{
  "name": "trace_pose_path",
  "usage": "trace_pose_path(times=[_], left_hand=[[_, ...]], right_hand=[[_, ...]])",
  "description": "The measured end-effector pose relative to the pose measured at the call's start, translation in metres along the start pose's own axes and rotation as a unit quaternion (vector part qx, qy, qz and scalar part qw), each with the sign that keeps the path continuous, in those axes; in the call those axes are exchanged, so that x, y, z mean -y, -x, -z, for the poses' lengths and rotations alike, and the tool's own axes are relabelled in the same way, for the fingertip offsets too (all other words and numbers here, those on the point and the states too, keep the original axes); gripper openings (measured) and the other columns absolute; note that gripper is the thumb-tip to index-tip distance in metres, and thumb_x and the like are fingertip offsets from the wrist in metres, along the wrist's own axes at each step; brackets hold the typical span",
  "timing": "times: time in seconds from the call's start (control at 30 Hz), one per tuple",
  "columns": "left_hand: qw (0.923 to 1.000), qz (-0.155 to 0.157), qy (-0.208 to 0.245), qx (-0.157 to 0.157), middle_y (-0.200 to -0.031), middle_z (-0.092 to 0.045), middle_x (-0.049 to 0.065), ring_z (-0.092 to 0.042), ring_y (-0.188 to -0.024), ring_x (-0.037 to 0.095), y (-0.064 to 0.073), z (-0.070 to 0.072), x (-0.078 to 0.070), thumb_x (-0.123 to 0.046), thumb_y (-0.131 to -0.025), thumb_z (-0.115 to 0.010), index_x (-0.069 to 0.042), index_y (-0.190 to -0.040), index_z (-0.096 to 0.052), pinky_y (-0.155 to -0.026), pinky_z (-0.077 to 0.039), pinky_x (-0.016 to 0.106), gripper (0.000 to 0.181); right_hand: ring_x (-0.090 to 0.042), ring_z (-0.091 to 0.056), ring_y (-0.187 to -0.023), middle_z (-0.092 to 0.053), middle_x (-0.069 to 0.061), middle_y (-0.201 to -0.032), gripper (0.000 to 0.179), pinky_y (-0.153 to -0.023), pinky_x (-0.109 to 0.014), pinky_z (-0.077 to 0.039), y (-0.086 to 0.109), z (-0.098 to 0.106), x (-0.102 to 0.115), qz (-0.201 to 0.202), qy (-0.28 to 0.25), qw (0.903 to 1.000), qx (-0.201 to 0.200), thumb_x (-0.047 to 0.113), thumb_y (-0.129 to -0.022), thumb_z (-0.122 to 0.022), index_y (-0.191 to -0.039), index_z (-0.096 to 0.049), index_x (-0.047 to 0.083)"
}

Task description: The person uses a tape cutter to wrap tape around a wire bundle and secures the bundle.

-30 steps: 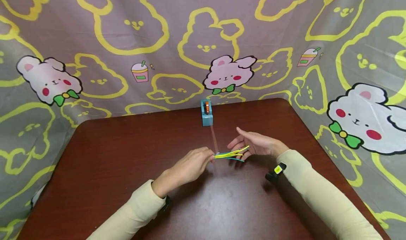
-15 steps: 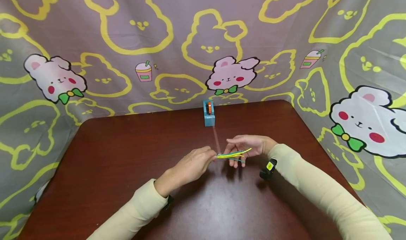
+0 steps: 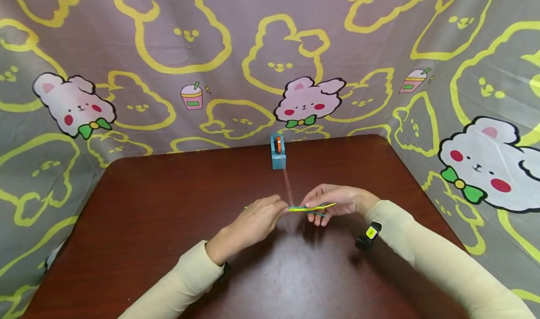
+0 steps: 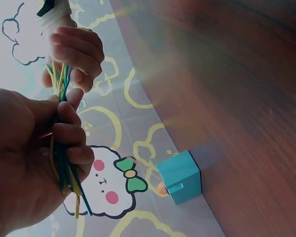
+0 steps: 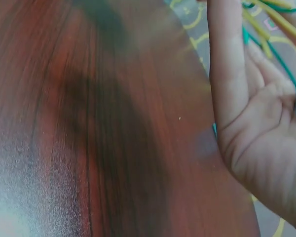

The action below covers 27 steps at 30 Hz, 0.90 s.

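A bundle of thin yellow and green wires (image 3: pixel 298 209) lies between my two hands, above the table. My left hand (image 3: pixel 257 219) grips it around the middle; in the left wrist view the wires' lower ends (image 4: pixel 76 190) stick out below the curled fingers. My right hand (image 3: pixel 331 201) has its thumb and fingers around the bundle's right part, with loose wire tips showing past the thumb. In the right wrist view, wires (image 5: pixel 281 57) run across that palm. A strip of clear tape (image 3: pixel 288 185) stretches from the blue tape dispenser (image 3: pixel 278 155) to the bundle beside my left fingertips.
The dispenser, with an orange roll core (image 3: pixel 278 144), stands near the back edge of the dark brown table (image 3: pixel 181 202). Patterned cloth (image 3: pixel 236 52) hangs behind the table and along its sides.
My right hand's spread fingers have come in from the right and closed about the bundle's loose ends, which now lie closer together. My left hand keeps its grip; the tape stays stretched.
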<state>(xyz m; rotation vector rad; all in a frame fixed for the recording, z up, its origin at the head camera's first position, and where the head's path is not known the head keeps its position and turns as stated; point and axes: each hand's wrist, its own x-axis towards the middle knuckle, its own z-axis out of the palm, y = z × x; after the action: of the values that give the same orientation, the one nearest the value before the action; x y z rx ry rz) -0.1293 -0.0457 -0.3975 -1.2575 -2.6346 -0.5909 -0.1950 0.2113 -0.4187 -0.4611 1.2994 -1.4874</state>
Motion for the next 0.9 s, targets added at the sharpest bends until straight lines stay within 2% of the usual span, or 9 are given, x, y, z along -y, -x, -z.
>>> trace_pose_path(times=[0.27, 0.43, 0.57, 0.67, 0.77, 0.9], left_hand=[[0.9982, 0.020, -0.053, -0.022, -0.070, -0.049, -0.007, -0.051, -0.060, 0.011, 0.001, 0.000, -0.002, -0.020, -0.092, -0.060, -0.015, -0.087, -0.068, -0.048, -0.042, 0.025, 0.010], [0.9981, 0.031, -0.050, -0.020, -0.069, -0.049, -0.009, -0.050, -0.058, 0.010, 0.002, 0.002, -0.003, -0.023, -0.092, -0.060, -0.018, -0.087, -0.069, -0.044, -0.040, 0.025, 0.011], [0.9985, 0.032, -0.042, -0.018, -0.072, -0.052, -0.010, -0.050, -0.059, 0.007, 0.003, 0.004, -0.001, -0.024, -0.092, -0.060, -0.020, -0.092, -0.070, -0.048, -0.042, 0.024, 0.011], [0.9988, 0.041, -0.026, -0.004, -0.075, -0.055, -0.010, -0.050, -0.060, 0.005, 0.002, 0.006, -0.001, -0.024, -0.091, -0.061, -0.020, -0.096, -0.071, -0.049, -0.042, 0.023, 0.012], [0.9981, 0.057, 0.000, 0.023, -0.079, -0.059, -0.011, -0.051, -0.063, 0.003, 0.001, 0.008, 0.001, -0.027, -0.091, -0.061, -0.020, -0.099, -0.072, -0.050, -0.042, 0.022, 0.015], [0.9908, 0.088, 0.073, 0.072, -0.082, -0.063, -0.014, -0.051, -0.064, 0.002, -0.002, 0.012, 0.009, -0.031, -0.089, -0.063, -0.020, -0.099, -0.073, -0.051, -0.041, 0.021, 0.019]], right_hand=[[-0.019, -0.065, -0.067, -0.067, -0.015, -0.081, 0.026, -0.064, -0.032, -0.054, 0.001, -0.015, 0.004, 0.000, 0.022, 0.9944, -0.103, 0.011, -0.088, -0.064, -0.108, -0.065, -0.005], [-0.021, -0.066, -0.068, -0.065, -0.023, -0.085, 0.029, -0.067, -0.036, -0.054, 0.003, -0.024, 0.006, 0.011, 0.062, 0.9877, -0.143, 0.013, -0.085, -0.068, -0.108, -0.065, -0.006], [-0.023, -0.066, -0.068, -0.066, -0.022, -0.084, 0.028, -0.066, -0.039, -0.054, 0.005, -0.029, 0.006, 0.037, 0.109, 0.9804, -0.160, 0.013, -0.084, -0.069, -0.106, -0.066, -0.005], [-0.024, -0.066, -0.067, -0.067, -0.021, -0.082, 0.025, -0.066, -0.042, -0.054, 0.005, -0.032, 0.006, 0.056, 0.148, 0.9728, -0.169, 0.013, -0.084, -0.069, -0.104, -0.068, -0.003], [-0.025, -0.066, -0.066, -0.066, -0.021, -0.081, 0.021, -0.064, -0.044, -0.054, 0.004, -0.033, 0.004, 0.077, 0.184, 0.9647, -0.172, 0.012, -0.084, -0.069, -0.102, -0.070, 0.000], [-0.027, -0.065, -0.064, -0.066, -0.021, -0.081, 0.018, -0.062, -0.046, -0.053, 0.003, -0.035, 0.002, 0.109, 0.225, 0.9537, -0.167, 0.010, -0.086, -0.067, -0.101, -0.070, 0.001]])
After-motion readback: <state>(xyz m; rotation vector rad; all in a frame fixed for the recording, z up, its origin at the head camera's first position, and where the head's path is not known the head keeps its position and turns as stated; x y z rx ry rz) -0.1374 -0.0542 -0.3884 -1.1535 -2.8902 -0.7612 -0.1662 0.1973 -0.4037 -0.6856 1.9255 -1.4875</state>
